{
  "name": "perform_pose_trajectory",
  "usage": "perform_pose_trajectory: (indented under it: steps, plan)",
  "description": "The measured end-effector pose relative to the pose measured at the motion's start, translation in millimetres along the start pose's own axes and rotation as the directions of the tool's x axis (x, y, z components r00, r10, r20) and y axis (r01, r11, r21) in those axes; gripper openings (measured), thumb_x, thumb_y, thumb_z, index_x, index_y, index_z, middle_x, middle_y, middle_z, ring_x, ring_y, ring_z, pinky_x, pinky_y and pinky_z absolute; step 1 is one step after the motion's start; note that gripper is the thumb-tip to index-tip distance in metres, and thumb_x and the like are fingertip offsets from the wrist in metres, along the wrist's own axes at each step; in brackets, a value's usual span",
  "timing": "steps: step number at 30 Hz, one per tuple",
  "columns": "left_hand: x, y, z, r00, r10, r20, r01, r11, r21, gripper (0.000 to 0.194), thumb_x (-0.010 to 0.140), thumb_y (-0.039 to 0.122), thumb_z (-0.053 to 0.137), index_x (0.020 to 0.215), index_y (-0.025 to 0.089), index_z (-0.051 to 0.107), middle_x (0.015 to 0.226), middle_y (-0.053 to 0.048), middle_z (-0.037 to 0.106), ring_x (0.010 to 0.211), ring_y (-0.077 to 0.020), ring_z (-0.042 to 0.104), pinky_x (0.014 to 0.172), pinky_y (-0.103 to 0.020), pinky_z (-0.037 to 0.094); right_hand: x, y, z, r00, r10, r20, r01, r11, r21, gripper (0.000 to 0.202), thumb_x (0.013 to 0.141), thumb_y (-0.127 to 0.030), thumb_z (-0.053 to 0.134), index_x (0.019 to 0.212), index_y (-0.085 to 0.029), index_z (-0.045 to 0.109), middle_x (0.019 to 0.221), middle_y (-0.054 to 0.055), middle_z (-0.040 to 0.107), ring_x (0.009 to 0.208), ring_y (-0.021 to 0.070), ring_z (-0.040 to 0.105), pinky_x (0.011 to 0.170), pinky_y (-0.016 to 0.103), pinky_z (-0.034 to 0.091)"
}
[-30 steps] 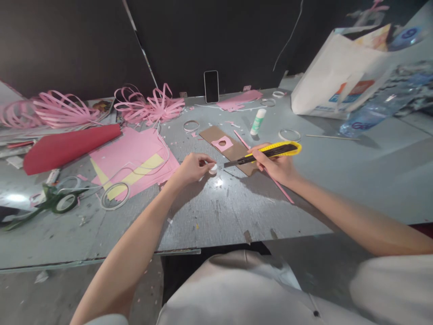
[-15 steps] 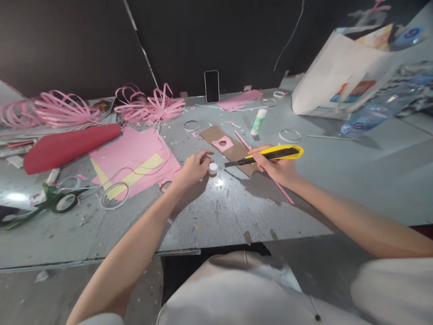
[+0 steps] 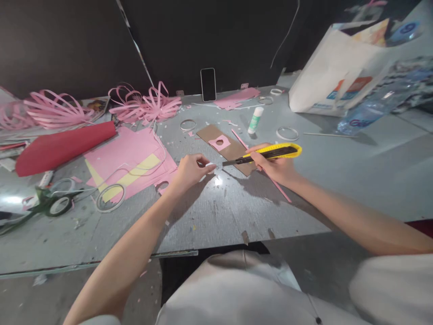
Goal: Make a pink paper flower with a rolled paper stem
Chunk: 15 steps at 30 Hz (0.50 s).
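Note:
My right hand [image 3: 272, 167] grips a yellow and black utility knife [image 3: 275, 152], its blade pointing left. A small white cap [image 3: 210, 165], partly hidden, is pinched between the thumb and fingers of my left hand [image 3: 192, 170]. The blade tip is just right of the cap; I cannot tell whether they touch. Beyond both hands lies a brown cardboard strip [image 3: 206, 133], with a pink paper piece [image 3: 219, 142] with a hole cut in it resting on top. A thin pink stick [image 3: 281, 190] runs under my right hand.
A glue stick [image 3: 255, 120] stands behind the cardboard. Pink paper sheets [image 3: 135, 144], a red paper roll [image 3: 66, 146] and green-handled scissors [image 3: 43, 203] lie at left. A phone [image 3: 208, 85] leans on the back wall. At right are a white bag [image 3: 324, 72] and a plastic bottle [image 3: 368, 110].
My left hand has closed on the white cap, which stood on the table beside its fingers before. The knife stays in my right hand, nearly still. The whole view has shifted slightly.

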<state>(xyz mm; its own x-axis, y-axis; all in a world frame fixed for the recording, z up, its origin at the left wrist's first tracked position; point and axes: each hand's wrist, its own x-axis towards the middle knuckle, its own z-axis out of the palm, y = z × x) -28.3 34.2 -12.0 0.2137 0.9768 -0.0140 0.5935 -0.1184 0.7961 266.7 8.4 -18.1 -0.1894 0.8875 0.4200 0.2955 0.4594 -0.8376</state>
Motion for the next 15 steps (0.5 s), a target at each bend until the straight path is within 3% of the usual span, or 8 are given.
perform_pose_trajectory:
  steps: [5,10,15]
  plan:
    - [3,-1,-0.1,1.0,0.009,0.015,-0.008,0.999,-0.036,0.017,0.09,0.035,0.083,0.086,0.018,0.082,0.08,-0.007,0.077,0.072,-0.0184,0.064,0.07,-0.033,0.046,0,-1,3,1.0,0.005,0.004,-0.005,0.999,0.047,0.031,0.105,-0.054,0.068,0.107,-0.024,0.075,0.058,-0.006,0.056,0.051,0.0118,0.05,0.052,0.029,0.039]
    - [4,-4,-1.1,0.999,0.029,0.034,-0.027,0.999,-0.041,0.018,0.091,0.034,0.078,0.094,0.017,0.087,0.084,-0.01,0.08,0.072,-0.0196,0.061,0.068,-0.035,0.044,-5,-11,8,0.987,-0.016,-0.161,0.006,0.998,-0.064,0.025,0.099,-0.054,0.076,0.103,-0.03,0.078,0.07,0.001,0.068,0.061,0.0178,0.058,0.052,0.035,0.041]
    - [4,-4,-1.4,0.998,0.022,0.056,-0.019,0.999,-0.048,0.021,0.092,0.033,0.076,0.096,0.016,0.087,0.086,-0.012,0.081,0.07,-0.0204,0.061,0.065,-0.035,0.042,-6,-10,9,0.994,-0.078,-0.08,0.075,0.996,-0.046,0.026,0.105,-0.052,0.068,0.104,-0.026,0.073,0.057,-0.006,0.058,0.048,0.014,0.053,0.049,0.031,0.042]
